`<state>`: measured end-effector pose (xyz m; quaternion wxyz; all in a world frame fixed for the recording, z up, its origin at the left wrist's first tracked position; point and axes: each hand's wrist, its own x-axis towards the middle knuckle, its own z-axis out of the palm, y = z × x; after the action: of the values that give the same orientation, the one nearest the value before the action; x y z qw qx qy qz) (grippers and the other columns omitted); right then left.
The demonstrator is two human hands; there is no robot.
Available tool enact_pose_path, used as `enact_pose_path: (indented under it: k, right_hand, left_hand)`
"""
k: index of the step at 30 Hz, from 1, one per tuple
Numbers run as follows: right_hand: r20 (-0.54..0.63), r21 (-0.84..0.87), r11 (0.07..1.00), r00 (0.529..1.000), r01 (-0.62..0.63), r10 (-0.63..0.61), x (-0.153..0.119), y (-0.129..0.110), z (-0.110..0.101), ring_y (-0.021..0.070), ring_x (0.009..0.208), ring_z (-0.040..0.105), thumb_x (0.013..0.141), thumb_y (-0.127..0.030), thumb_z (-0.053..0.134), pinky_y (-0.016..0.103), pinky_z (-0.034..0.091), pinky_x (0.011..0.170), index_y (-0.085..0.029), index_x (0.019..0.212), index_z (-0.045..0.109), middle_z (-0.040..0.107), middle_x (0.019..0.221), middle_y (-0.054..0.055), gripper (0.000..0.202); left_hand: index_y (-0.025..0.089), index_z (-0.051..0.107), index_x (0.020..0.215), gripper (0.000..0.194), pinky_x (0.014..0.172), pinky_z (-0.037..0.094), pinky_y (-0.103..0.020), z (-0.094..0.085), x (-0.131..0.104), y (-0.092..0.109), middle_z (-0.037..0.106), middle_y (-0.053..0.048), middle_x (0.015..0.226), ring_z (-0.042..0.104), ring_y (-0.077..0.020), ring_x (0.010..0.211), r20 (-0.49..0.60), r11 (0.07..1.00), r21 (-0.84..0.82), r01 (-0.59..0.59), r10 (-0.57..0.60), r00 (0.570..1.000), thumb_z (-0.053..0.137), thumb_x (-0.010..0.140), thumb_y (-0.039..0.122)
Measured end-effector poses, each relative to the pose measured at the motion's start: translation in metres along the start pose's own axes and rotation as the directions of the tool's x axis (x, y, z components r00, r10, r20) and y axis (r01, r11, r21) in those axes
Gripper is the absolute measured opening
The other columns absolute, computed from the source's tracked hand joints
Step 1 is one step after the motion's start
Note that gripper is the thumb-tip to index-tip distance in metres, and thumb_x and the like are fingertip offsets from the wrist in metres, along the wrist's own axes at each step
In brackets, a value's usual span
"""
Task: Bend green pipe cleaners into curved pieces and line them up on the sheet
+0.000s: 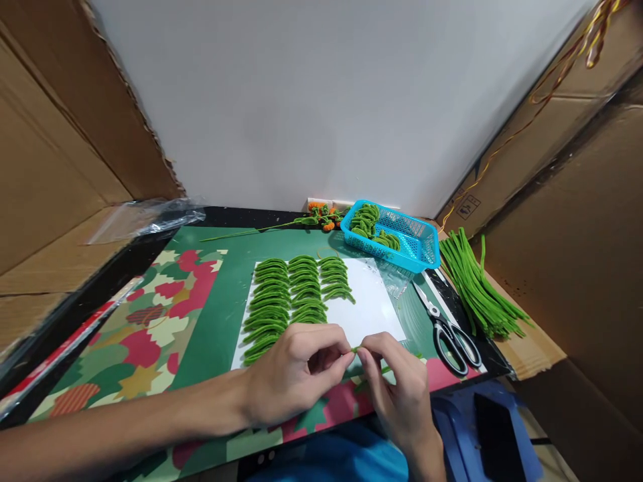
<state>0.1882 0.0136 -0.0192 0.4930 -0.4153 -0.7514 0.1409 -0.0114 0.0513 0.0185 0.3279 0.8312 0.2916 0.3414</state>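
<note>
Between the fingertips of my left hand (306, 375) and my right hand (399, 385) is a green pipe cleaner (355, 349), pinched by both just over the front edge of a white sheet (364, 318). Most of the piece is hidden by the fingers; a green end shows beside my right hand. On the sheet lie three columns of curved green pipe-cleaner leaves (305, 288), the right column shorter than the others. My left hand covers the lower part of the columns.
A blue basket (419, 258) with green leaves stands at the back right. Black-handled scissors (447, 335) lie right of the sheet, beside a bundle of green pipe cleaners (477, 288). Behind lies an orange flower stem (321, 215). Cardboard walls (577, 187) flank the table.
</note>
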Motion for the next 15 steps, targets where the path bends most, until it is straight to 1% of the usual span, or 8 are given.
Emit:
enact_pose_path:
  k: [1,4,7,11,13,15]
  right_hand:
    - [0.000,0.004,1.000,1.000,0.001,-0.001,0.000,0.001,-0.002,0.0152,0.067,0.061,0.109,-0.008,0.055,0.026,0.047,0.063,-0.021,0.095,0.062,0.064,0.077,0.001,0.020]
    - [0.003,0.011,1.000,1.000,0.020,-0.020,-0.003,0.004,-0.006,0.0156,0.068,0.061,0.108,-0.008,0.056,0.026,0.047,0.063,-0.021,0.096,0.063,0.064,0.078,0.001,0.019]
    - [0.051,0.018,0.999,0.998,0.028,-0.029,-0.004,0.008,-0.008,0.0162,0.070,0.063,0.109,-0.008,0.055,0.026,0.048,0.064,-0.021,0.099,0.063,0.065,0.081,0.002,0.018]
    - [0.132,0.039,0.999,0.991,0.019,-0.024,-0.003,0.013,-0.010,0.0165,0.071,0.064,0.110,-0.011,0.052,0.027,0.050,0.065,-0.022,0.099,0.062,0.066,0.083,0.002,0.018]
    - [0.149,0.037,0.999,0.989,-0.003,-0.003,-0.002,0.014,-0.011,0.0168,0.072,0.065,0.112,-0.013,0.051,0.028,0.051,0.066,-0.022,0.100,0.063,0.067,0.084,0.003,0.019]
    - [0.165,0.011,1.000,0.986,-0.027,0.025,0.000,0.014,-0.015,0.0181,0.075,0.067,0.112,-0.015,0.052,0.029,0.052,0.068,-0.022,0.102,0.064,0.070,0.087,0.003,0.017]
  left_hand:
    - [0.018,0.062,0.080,0.022,0.054,0.035,-0.021,0.000,0.001,0.000,0.052,0.006,0.066,0.046,-0.0090,0.056,0.011,1.000,-0.004,-0.006,0.006,1.000,0.058,0.100,0.011]
    - [0.019,0.059,0.076,0.026,0.054,0.033,-0.024,0.001,0.003,-0.001,0.051,0.005,0.065,0.044,-0.0107,0.057,0.014,0.997,0.028,-0.077,0.076,0.997,0.055,0.100,0.008]
    - [0.019,0.063,0.080,0.024,0.056,0.035,-0.025,0.000,0.003,-0.004,0.057,0.002,0.067,0.047,-0.0124,0.059,0.026,0.990,0.081,-0.115,0.113,0.993,0.055,0.101,0.007]
    - [0.017,0.068,0.086,0.022,0.061,0.041,-0.025,-0.005,0.003,-0.008,0.066,-0.001,0.074,0.056,-0.0138,0.064,0.124,0.986,0.110,-0.124,0.110,0.986,0.056,0.102,0.007]
    - [0.017,0.068,0.087,0.022,0.061,0.041,-0.025,-0.007,0.004,-0.009,0.067,-0.001,0.075,0.058,-0.0136,0.065,0.146,0.986,0.126,-0.112,0.093,0.985,0.056,0.103,0.008]
    - [0.018,0.069,0.089,0.021,0.061,0.041,-0.025,-0.008,0.004,-0.010,0.068,-0.001,0.077,0.059,-0.0138,0.065,0.150,0.979,0.177,-0.102,0.076,0.986,0.056,0.104,0.010]
